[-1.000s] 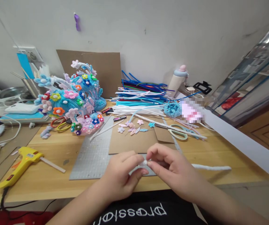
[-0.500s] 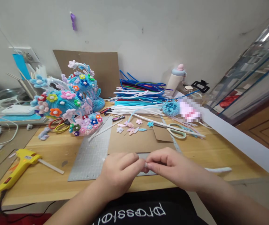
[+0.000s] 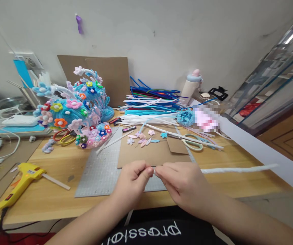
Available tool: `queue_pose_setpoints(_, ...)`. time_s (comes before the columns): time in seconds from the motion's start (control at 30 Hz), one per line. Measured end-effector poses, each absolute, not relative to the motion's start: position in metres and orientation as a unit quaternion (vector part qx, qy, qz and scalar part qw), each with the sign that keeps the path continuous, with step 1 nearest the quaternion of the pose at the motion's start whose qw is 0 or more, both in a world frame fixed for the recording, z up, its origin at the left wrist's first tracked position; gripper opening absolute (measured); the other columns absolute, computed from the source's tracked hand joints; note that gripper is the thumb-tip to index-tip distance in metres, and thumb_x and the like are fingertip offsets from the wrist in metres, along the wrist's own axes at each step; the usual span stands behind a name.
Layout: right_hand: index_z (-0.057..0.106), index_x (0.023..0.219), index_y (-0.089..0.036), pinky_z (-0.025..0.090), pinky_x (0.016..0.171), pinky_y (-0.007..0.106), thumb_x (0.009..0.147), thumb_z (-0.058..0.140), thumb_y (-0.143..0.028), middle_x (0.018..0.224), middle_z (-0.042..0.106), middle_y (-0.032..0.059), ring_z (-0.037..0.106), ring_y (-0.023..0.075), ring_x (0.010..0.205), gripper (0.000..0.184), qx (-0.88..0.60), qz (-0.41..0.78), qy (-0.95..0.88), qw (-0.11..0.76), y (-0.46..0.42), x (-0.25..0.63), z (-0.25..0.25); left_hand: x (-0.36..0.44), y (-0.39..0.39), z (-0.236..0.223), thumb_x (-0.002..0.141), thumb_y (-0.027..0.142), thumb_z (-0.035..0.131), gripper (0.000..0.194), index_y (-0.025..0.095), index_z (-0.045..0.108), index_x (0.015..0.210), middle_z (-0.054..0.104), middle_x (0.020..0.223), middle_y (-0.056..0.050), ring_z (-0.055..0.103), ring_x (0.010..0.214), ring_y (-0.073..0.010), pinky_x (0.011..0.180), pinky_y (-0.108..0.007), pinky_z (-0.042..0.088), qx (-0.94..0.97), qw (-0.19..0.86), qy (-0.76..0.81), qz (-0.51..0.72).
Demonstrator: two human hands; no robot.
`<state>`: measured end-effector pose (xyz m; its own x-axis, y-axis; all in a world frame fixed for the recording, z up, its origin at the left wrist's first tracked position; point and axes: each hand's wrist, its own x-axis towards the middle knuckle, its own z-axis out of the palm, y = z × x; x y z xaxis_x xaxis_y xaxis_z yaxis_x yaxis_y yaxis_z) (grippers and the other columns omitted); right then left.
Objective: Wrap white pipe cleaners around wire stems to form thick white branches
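My left hand (image 3: 135, 180) and my right hand (image 3: 180, 182) meet above the front of the grey cutting mat (image 3: 95, 173), their fingertips almost touching. A long white fuzzy pipe cleaner (image 3: 240, 169) runs out to the right from behind my right hand, which is closed on it. Thumb and fingers of my left hand pinch together at the same white strand; only a tiny bit shows between the hands. A pale strip (image 3: 129, 217) hangs below my left wrist against the dark clothing. Beyond the hands, small fuzzy petals and flowers (image 3: 142, 141) lie on a cardboard sheet (image 3: 146, 156).
A yellow glue gun (image 3: 21, 183) lies at left. Behind it stands a flower-covered blue craft piece (image 3: 69, 112). Pipe cleaners (image 3: 148, 115) are piled at the back. Green-handled scissors (image 3: 193, 144) and a white bottle (image 3: 191, 86) are at right.
The white pipe cleaner now sticks out much farther right and sits higher. My hands have turned, with the left thumb now facing up, and a pale strip shows below the left wrist.
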<state>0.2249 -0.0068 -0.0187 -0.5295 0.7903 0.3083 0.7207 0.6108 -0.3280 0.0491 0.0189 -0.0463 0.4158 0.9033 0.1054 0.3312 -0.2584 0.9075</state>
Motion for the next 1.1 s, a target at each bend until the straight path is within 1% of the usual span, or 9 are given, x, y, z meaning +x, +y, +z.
queue_pose_setpoints(0.1,0.059,0.077,-0.016,0.028,0.055,0.027,0.089,0.039,-0.015,0.066,0.058,0.0016,0.050,0.0132,0.060,0.024,-0.439,0.103,-0.867,0.210,-0.004,0.225,-0.018,0.048,0.021,-0.043,0.089,0.039,0.041,0.030,0.018,0.048,0.070,0.043,0.046,0.007,0.041,0.044,-0.0094,0.047,-0.021,0.034,0.640,0.580,0.421,0.279)
queue_pose_setpoints(0.17,0.060,0.079,-0.016,0.028,0.056,0.026,0.089,0.040,-0.015,0.069,0.059,0.0013,0.052,0.0130,0.061,0.022,-0.443,0.129,-0.861,0.216,-0.004,0.225,-0.016,0.046,0.020,-0.040,0.088,0.038,0.044,0.026,0.017,0.049,0.074,0.049,0.054,0.005,0.047,0.051,-0.0105,0.052,-0.022,0.038,0.655,0.574,0.407,0.275)
queue_pose_setpoints(0.33,0.060,0.078,-0.016,0.029,0.055,0.026,0.088,0.043,-0.016,0.071,0.061,0.0012,0.052,0.0130,0.061,0.020,-0.454,0.173,-0.848,0.211,-0.006,0.226,-0.013,0.044,0.018,-0.038,0.086,0.024,0.053,0.012,0.017,0.055,0.076,0.056,0.067,0.001,0.051,0.063,-0.0122,0.057,-0.023,0.039,0.811,0.330,0.383,0.295)
queue_pose_setpoints(0.43,0.062,0.082,-0.018,0.033,0.059,0.025,0.090,0.043,-0.017,0.075,0.063,0.0011,0.055,0.0134,0.067,0.021,-0.461,0.220,-0.834,0.208,-0.005,0.228,-0.011,0.040,0.020,-0.045,0.086,0.019,0.053,0.005,0.018,0.058,0.088,0.061,0.072,0.000,0.054,0.063,-0.0113,0.057,-0.022,0.042,0.851,0.222,0.342,0.331)
queue_pose_setpoints(0.57,0.063,0.087,-0.021,0.037,0.063,0.024,0.092,0.042,-0.018,0.080,0.066,-0.0002,0.059,0.0133,0.072,0.022,-0.448,0.284,-0.819,0.219,-0.005,0.228,-0.010,0.033,0.023,-0.054,0.089,0.015,0.045,0.015,0.019,0.059,0.094,0.065,0.076,-0.003,0.058,0.068,-0.0127,0.061,-0.023,0.044,0.913,0.055,0.239,0.326)
queue_pose_setpoints(0.67,0.062,0.085,-0.020,0.037,0.064,0.025,0.092,0.040,-0.017,0.078,0.065,0.0007,0.058,0.0140,0.072,0.023,-0.445,0.276,-0.818,0.236,-0.006,0.227,-0.011,0.033,0.023,-0.053,0.090,0.015,0.041,0.018,0.017,0.058,0.090,0.063,0.069,-0.002,0.056,0.063,-0.0126,0.057,-0.023,0.042,0.915,0.004,0.227,0.332)
queue_pose_setpoints(0.8,0.060,0.081,-0.019,0.036,0.061,0.025,0.090,0.040,-0.013,0.074,0.063,0.0016,0.056,0.0144,0.069,0.022,-0.443,0.229,-0.830,0.248,-0.007,0.226,-0.015,0.040,0.022,-0.048,0.090,0.013,0.039,0.020,0.017,0.056,0.081,0.061,0.066,-0.001,0.053,0.058,-0.0117,0.054,-0.022,0.038,0.901,0.053,0.264,0.340)
queue_pose_setpoints(0.97,0.060,0.082,-0.016,0.034,0.059,0.026,0.089,0.039,-0.014,0.071,0.061,0.0037,0.055,0.0154,0.066,0.022,-0.447,0.147,-0.849,0.240,-0.005,0.223,-0.021,0.047,0.019,-0.049,0.093,0.024,0.041,0.024,0.017,0.056,0.075,0.058,0.064,0.001,0.055,0.060,-0.0107,0.056,-0.021,0.040,0.822,0.274,0.381,0.324)
queue_pose_setpoints(1.1,0.059,0.081,-0.018,0.035,0.060,0.025,0.094,0.040,-0.022,0.073,0.060,0.0015,0.054,0.0139,0.067,0.023,-0.462,0.214,-0.832,0.220,-0.003,0.224,-0.016,0.045,0.018,-0.048,0.091,0.028,0.044,0.023,0.017,0.056,0.076,0.057,0.064,0.001,0.051,0.058,-0.0105,0.056,-0.021,0.038,0.801,0.315,0.396,0.320)
